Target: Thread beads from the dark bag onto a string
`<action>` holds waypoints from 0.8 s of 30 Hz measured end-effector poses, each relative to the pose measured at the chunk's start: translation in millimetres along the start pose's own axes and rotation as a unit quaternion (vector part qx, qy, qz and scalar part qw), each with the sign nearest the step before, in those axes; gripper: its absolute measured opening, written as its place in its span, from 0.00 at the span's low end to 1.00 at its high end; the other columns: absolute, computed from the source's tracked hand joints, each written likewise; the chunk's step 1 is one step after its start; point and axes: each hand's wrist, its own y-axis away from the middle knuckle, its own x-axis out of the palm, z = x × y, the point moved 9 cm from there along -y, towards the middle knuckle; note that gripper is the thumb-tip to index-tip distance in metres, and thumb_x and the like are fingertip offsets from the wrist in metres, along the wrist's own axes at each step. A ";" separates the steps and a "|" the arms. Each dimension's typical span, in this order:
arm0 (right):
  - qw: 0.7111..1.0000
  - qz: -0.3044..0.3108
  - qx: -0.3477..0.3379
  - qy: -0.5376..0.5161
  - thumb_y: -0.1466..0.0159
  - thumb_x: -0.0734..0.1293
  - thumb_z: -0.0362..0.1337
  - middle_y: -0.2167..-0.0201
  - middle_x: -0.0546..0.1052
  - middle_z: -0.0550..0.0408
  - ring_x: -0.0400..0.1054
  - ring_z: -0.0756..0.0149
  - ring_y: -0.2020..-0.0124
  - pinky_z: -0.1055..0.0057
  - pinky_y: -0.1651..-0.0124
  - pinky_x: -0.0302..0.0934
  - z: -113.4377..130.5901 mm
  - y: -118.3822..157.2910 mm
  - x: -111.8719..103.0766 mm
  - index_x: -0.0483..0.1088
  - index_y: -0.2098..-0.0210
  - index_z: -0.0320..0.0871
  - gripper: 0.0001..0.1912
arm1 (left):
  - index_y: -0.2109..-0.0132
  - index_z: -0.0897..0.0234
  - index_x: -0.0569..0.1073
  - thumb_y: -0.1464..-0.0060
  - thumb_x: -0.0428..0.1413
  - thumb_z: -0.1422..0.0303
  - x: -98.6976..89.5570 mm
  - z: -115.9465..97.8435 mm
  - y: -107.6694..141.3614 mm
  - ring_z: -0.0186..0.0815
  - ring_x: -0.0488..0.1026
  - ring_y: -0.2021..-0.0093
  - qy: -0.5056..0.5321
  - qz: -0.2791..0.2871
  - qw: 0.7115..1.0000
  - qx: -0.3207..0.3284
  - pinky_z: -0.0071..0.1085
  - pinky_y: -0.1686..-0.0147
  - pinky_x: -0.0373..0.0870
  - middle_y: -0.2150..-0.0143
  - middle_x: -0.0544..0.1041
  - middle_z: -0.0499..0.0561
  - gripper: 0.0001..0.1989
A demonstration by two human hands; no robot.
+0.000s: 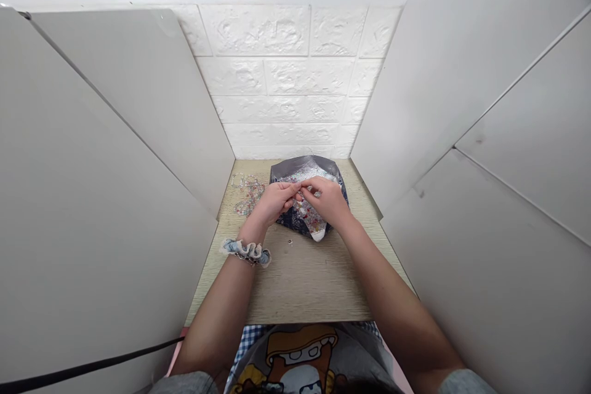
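Note:
Both hands meet over an open dark blue bag [289,219] with a silvery lining, which lies on the wooden table. Many small colourful beads [310,217] fill the bag. My left hand [277,200] is pinched closed, its fingertips against those of the other hand. Thumb and fingers of my right hand [325,197] are likewise pressed together. Whatever lies between the fingertips is too small to make out. To the left of the bag is a pile of beaded strings [249,192]. A scrunchie [247,252] is around my left wrist.
The table [314,283] is narrow, with grey-white panels [161,104] on the left and right and a white brick-patterned wall [286,77] behind. One tiny item [290,242] lies in front of the bag. A black cable [92,367] crosses the lower left.

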 end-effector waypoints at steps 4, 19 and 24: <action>1.000 -0.001 -0.001 0.022 0.42 0.60 0.34 0.70 0.72 0.56 0.65 0.68 0.67 0.71 0.64 0.57 -2.8 0.2 -1.0 0.69 0.68 0.44 0.07 | 0.74 0.70 0.68 0.55 0.54 0.59 4.5 3.2 0.6 0.18 0.46 0.86 -0.014 0.028 0.999 -0.021 0.19 0.87 0.38 0.85 0.54 0.41 0.15; 0.994 -0.055 0.080 -0.045 0.44 0.58 0.36 0.72 0.70 0.57 0.63 0.71 0.75 0.72 0.70 0.57 -18.2 0.4 -12.4 0.65 0.70 0.44 0.06 | 0.67 0.66 0.62 0.54 0.54 0.62 -4.5 -7.1 2.9 0.24 0.68 0.79 -0.016 -0.019 1.000 -0.001 0.17 0.89 0.47 0.58 0.73 0.55 0.13; 0.985 -0.019 0.119 -0.121 0.43 0.57 0.38 0.77 0.69 0.60 0.59 0.73 0.81 0.74 0.76 0.54 -21.9 0.2 -2.7 0.64 0.70 0.44 0.07 | 0.67 0.68 0.65 0.56 0.56 0.61 -10.0 -4.9 0.9 0.27 0.71 0.74 -0.014 -0.034 0.999 0.004 0.17 0.86 0.51 0.61 0.74 0.57 0.14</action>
